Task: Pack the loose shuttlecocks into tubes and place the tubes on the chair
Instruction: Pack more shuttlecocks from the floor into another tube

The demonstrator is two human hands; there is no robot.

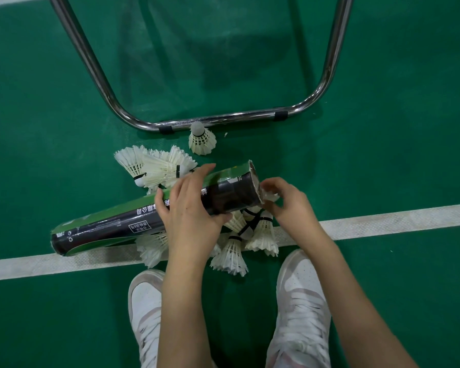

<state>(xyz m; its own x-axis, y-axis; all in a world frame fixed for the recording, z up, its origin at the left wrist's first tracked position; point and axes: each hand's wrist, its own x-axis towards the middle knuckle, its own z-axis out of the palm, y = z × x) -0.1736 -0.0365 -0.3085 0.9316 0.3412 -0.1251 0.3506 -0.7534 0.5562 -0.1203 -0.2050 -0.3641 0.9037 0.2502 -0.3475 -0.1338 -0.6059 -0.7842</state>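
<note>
Here, tube in both hands.

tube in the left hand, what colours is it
Black with green panels and white print, seen in the head view: the tube, gripped by the left hand.

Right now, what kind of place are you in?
Probably an indoor badminton court: a green sports floor with a white line, and loose shuttlecocks piled beside a shuttlecock tube.
</note>
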